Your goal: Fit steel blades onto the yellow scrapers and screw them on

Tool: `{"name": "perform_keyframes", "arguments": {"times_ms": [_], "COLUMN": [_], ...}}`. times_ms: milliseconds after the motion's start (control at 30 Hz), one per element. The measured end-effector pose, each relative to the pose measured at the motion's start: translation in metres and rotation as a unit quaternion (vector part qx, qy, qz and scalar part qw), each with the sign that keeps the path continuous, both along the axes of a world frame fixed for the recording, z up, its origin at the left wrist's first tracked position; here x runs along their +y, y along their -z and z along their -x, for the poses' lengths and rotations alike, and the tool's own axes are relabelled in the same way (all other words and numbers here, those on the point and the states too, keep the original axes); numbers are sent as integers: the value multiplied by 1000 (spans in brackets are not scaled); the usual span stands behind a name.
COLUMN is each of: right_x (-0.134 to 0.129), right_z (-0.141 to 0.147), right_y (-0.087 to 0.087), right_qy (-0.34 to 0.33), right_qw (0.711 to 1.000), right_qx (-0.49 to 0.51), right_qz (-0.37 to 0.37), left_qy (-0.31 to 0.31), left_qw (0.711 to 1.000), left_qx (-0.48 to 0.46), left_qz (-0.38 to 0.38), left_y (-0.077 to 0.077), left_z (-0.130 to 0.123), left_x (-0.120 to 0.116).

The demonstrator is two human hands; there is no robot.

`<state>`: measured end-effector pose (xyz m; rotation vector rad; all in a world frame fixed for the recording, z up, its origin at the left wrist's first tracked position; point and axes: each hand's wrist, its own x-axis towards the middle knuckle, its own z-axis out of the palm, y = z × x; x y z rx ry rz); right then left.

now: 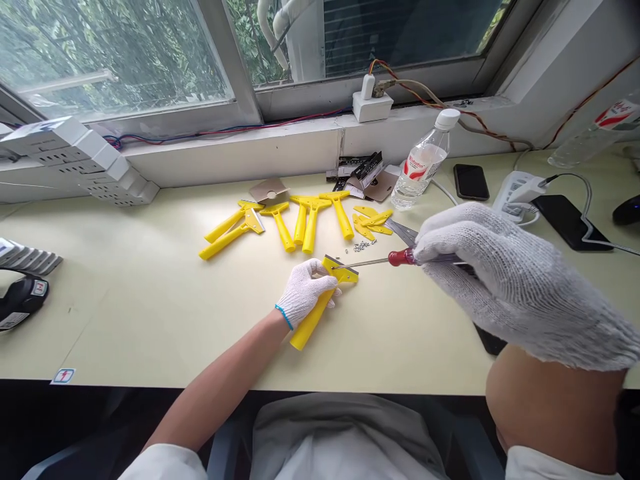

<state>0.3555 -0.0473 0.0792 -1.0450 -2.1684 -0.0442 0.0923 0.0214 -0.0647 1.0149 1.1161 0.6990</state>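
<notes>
Gripping yellow scraper in our gloved left hand; right hand clenched on red-handled screwdriver; tip slipping could stab our left hand.

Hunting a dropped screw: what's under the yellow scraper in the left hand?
Pale desk shows around the yellow scraper in the left hand; small screws lie beyond it. What lies directly beneath it is hidden.

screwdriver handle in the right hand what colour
Red, the plastic screwdriver handle held in the white knit-gloved right hand; it shows best in the head view.
</notes>
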Motion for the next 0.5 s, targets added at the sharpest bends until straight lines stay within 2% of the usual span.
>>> {"name": "perform_keyframes", "arguments": {"times_ms": [67,167,233,300,367,433,500], "right_x": [-1,-3,-4,-5,-4,-2,1], "right_z": [0,3,6,7,7,5,3], "right_y": [-1,4,7,7,3,0,2], "right_qy": [0,98,130,106,43,2,12], "right_qw": [1000,993,989,993,999,1000,999], "right_qx": [-15,-43,-36,-28,-19,-10,-21], "right_qz": [-6,-52,-67,-35,-7,-11,-29], "left_qy": [-2,0,-3,-12,-9,2,5], "left_qw": [1000,1000,1000,1000,1000,1000,1000], "left_qx": [3,7,6,1,-1,3,8], "left_qz": [-5,-8,-4,0,1,-3,-7], "left_y": [1,0,0,0,0,0,-1], "left_z": [0,0,0,0,1,1,1], "left_x": [0,0,1,1,2,1,0]}}
